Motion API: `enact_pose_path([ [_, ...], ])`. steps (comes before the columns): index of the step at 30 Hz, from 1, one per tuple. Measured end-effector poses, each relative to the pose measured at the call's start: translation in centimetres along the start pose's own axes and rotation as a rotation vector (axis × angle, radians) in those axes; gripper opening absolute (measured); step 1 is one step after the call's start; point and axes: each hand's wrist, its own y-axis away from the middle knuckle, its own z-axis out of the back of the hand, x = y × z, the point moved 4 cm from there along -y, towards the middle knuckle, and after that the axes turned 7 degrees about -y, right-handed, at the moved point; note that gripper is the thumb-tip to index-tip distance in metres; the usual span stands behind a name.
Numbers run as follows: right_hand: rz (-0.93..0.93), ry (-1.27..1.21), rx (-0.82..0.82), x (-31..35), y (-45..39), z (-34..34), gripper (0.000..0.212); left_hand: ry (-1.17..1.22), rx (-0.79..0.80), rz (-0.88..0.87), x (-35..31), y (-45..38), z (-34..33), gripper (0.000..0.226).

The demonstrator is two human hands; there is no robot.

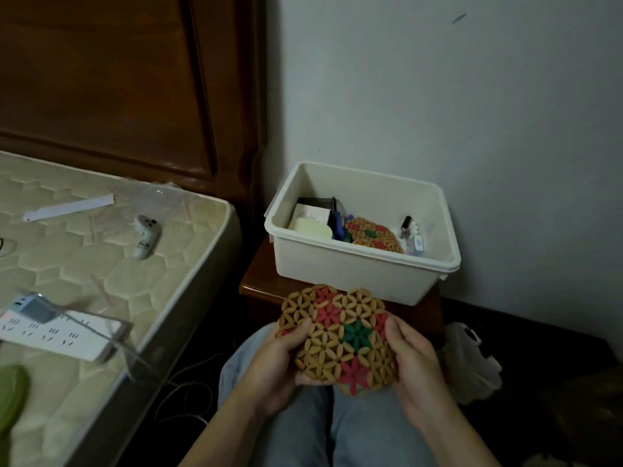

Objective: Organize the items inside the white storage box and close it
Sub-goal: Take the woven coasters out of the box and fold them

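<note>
Holding a beaded mat (338, 338) over the lap, left hand (276, 362) and right hand (416, 365) gripping opposite edges, a person likely next lowers it into the open white storage box (365, 274) at twelve o'clock.

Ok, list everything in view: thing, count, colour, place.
storage box: 1, white, open on wooden nightstand
beaded mat in box: 1, tan, red and green, among small items
beaded mat in hands: 1, tan, red and green, over the lap
small bottle: 1, dark cap, box's right side
mattress: 1, cream, left
power strip: 1, white, on mattress
paper strip: 1, white, on mattress
headboard: 1, dark wood, rear left
left hand: grips mat's left edge
right hand: grips mat's right edge
</note>
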Motion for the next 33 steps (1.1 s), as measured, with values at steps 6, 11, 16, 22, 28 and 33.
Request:
enact_pose_path([
  [6, 0.052, -0.056, 0.028, -1.0, 0.0, -0.1, 0.037, 0.003, 0.108, 0.043, -0.2, 0.3, 0.2, 0.049],
  [11, 0.141, 0.107, 0.002, -1.5, -0.6, -1.1, 0.028, -0.002, 0.158, 0.066, 0.2, 0.1, 0.2, 0.064],
  [16, 0.22, 0.29, -0.094, -3.2, -1.2, -1.2, 0.024, -0.022, 0.147, 0.088, -0.1, 0.4, -0.7, 0.067],
  [22, 0.286, 0.513, -0.138, -3.6, -0.8, -1.2, 0.02, -0.052, 0.2, 0.093, -0.2, 0.4, -1.1, 0.059],
  [28, 0.385, 0.538, -0.195, -3.3, -0.7, -1.2, 0.02, -0.112, 0.278, 0.082, 0.0, 0.0, -1.1, 0.05],
  [33, 0.276, 0.448, -0.165, -3.3, -0.7, -1.0, 0.028, -0.084, 0.223, 0.028, 0.5, -0.2, -0.9, 0.045],
])
